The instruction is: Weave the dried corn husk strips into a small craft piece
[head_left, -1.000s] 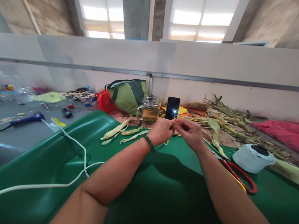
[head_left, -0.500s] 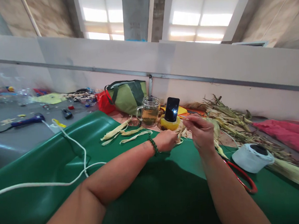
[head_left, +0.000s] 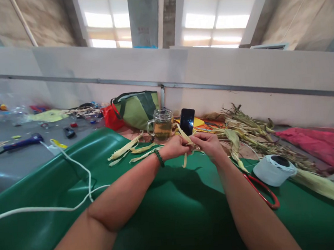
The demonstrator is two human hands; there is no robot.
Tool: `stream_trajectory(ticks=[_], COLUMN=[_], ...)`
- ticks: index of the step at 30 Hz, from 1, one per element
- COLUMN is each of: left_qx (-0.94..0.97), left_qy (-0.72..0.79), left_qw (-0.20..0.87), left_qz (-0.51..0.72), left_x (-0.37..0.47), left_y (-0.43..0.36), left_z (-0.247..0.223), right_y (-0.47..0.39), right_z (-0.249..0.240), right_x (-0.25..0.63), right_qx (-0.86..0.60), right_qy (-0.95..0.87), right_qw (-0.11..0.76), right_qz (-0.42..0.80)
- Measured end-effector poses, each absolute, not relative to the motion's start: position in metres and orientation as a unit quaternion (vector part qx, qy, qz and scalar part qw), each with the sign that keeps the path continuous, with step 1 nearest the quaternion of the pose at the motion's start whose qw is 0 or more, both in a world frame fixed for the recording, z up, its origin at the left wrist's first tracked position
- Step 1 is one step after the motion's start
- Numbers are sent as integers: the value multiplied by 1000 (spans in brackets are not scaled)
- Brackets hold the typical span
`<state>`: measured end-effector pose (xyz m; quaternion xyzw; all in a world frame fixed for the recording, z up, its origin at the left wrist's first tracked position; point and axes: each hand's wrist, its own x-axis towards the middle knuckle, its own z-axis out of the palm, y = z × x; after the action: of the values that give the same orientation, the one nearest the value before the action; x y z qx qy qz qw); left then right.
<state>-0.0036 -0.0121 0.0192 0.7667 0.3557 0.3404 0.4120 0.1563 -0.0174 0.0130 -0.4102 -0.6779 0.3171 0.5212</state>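
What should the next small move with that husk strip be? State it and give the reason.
Probably pull the two hands a little apart to draw the husk strip taut. The left hand and right hand both pinch it close together above the green mat, and its loose ends stick up and hang down slack between them.

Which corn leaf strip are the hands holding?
The pale strip pinched between left hand and right hand; the other strips lie loose on the green sheet, farther left.
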Motion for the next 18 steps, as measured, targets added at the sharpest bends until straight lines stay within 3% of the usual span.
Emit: stream_trajectory(ticks=[6,10,12,18], left_qx=[793,741,714,674], left_qy=[338,328,330,334], left_qw=[456,533,552,564], left_qz=[221,245,275,341], left_x=[2,-1,-6,-21], left_y=[-18,-18,-16,-10], left_z=[16,19,22,32], right_y=[-3,6,5,-15], right_z=[12,14,16,20], right_x=[168,186,189,175], right_qx=[-393,-370,-384,-417], right_qy=[-495,-428,-473,-719], right_qw=[705,767,736,484], right_qz=[321,305,295,275])
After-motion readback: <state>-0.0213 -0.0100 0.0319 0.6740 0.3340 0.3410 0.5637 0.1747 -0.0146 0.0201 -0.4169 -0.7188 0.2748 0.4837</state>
